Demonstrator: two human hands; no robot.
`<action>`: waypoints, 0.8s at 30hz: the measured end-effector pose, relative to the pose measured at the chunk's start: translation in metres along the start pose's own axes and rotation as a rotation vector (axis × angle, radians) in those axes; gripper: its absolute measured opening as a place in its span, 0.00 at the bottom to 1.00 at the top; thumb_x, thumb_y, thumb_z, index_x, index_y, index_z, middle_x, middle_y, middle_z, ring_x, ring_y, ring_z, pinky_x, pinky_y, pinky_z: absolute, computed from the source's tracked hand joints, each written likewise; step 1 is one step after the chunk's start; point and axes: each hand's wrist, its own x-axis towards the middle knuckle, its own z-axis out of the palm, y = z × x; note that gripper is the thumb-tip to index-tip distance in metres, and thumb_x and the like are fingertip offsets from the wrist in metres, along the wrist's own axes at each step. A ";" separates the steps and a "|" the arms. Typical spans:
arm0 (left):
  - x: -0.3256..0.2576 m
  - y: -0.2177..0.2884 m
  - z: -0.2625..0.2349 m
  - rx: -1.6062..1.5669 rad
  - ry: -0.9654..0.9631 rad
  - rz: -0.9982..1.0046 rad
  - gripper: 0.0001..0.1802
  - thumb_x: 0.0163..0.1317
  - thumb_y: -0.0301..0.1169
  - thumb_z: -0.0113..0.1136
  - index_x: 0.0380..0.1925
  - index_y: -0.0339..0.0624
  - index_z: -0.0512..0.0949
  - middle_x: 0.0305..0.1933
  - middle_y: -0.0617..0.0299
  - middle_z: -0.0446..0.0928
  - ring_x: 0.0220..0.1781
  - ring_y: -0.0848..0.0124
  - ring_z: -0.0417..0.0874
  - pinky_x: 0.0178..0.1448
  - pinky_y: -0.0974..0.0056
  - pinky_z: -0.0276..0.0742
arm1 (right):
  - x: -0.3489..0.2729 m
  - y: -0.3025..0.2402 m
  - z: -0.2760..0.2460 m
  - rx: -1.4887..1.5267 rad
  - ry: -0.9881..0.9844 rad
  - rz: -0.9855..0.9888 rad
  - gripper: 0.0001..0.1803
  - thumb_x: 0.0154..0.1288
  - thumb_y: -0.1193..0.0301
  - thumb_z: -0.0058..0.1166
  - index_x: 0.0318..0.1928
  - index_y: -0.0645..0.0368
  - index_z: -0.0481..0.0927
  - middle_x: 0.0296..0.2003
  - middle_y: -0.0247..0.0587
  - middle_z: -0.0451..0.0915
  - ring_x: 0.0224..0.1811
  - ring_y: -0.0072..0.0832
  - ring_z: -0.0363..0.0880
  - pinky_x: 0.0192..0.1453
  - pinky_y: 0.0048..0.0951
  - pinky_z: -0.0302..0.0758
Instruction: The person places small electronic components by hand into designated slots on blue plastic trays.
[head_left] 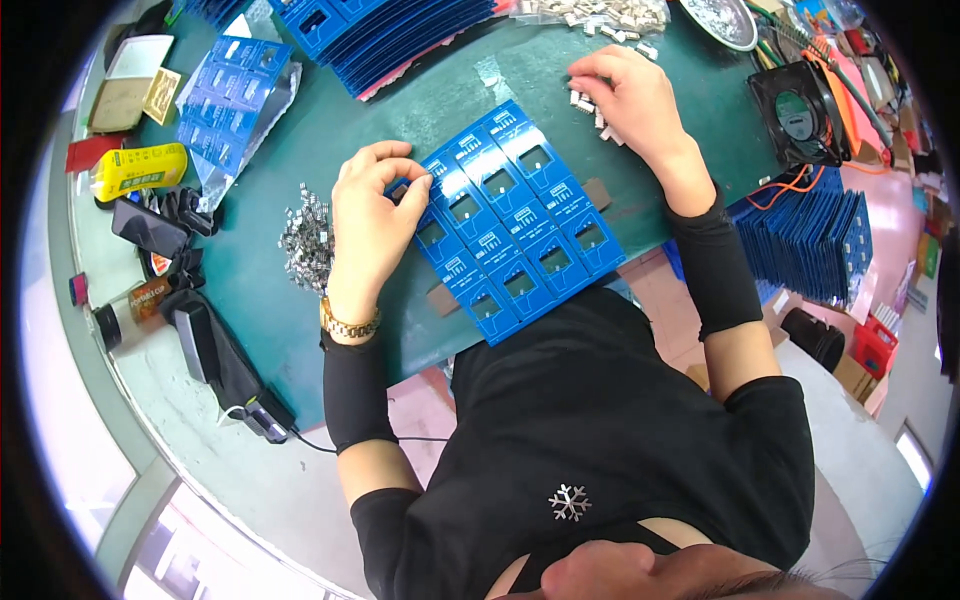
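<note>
A panel of blue circuit boards (505,215) with square cut-outs and white markings lies tilted on the green bench, its near end over the bench edge. At its upper left edge is my left hand (380,205), thumb and forefinger pinched together; whatever is between the tips is too small to make out. My right hand (635,105) reaches beyond the panel to the right, over a few loose small white connectors (583,104). Its thumb and forefinger are nearly together among these parts, and what they grip is hidden.
Small metal parts (308,240) lie heaped left of my left hand. Stacked blue panels (400,45) stand at the back, with a bag of white connectors (600,12) beside them. A black fan (797,115) sits at right; a yellow bottle (140,172) and a phone (150,228) at left.
</note>
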 end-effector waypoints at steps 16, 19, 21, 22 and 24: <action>0.005 -0.006 0.002 0.004 -0.049 -0.019 0.04 0.50 0.26 0.66 0.27 0.41 0.83 0.48 0.59 0.80 0.53 0.59 0.76 0.59 0.58 0.70 | -0.001 0.000 0.003 0.055 0.032 -0.070 0.06 0.58 0.73 0.61 0.37 0.53 0.85 0.34 0.35 0.83 0.36 0.33 0.81 0.40 0.30 0.78; 0.005 -0.005 0.002 0.011 -0.037 -0.018 0.04 0.50 0.26 0.66 0.27 0.41 0.83 0.47 0.59 0.80 0.53 0.59 0.76 0.58 0.58 0.71 | 0.003 -0.008 -0.004 0.165 0.081 -0.125 0.08 0.57 0.77 0.63 0.38 0.58 0.85 0.34 0.38 0.83 0.35 0.31 0.82 0.38 0.25 0.77; 0.006 -0.006 0.002 0.016 -0.046 -0.018 0.04 0.50 0.26 0.66 0.27 0.41 0.83 0.47 0.59 0.80 0.52 0.60 0.76 0.58 0.58 0.71 | 0.005 -0.009 -0.007 0.261 0.115 -0.138 0.08 0.57 0.79 0.63 0.38 0.59 0.85 0.35 0.39 0.83 0.35 0.30 0.82 0.37 0.24 0.77; 0.007 -0.006 0.002 0.024 -0.053 -0.020 0.04 0.50 0.26 0.66 0.27 0.41 0.83 0.47 0.59 0.80 0.52 0.60 0.76 0.58 0.58 0.71 | 0.006 -0.007 -0.007 0.281 0.147 -0.176 0.08 0.56 0.79 0.63 0.39 0.60 0.85 0.35 0.39 0.84 0.35 0.29 0.83 0.36 0.23 0.77; 0.007 -0.006 0.002 0.030 -0.050 -0.012 0.04 0.50 0.26 0.66 0.27 0.42 0.83 0.47 0.59 0.80 0.52 0.60 0.76 0.58 0.58 0.71 | 0.007 -0.008 -0.008 0.302 0.177 -0.215 0.09 0.56 0.80 0.64 0.39 0.61 0.85 0.36 0.40 0.84 0.35 0.27 0.83 0.35 0.22 0.77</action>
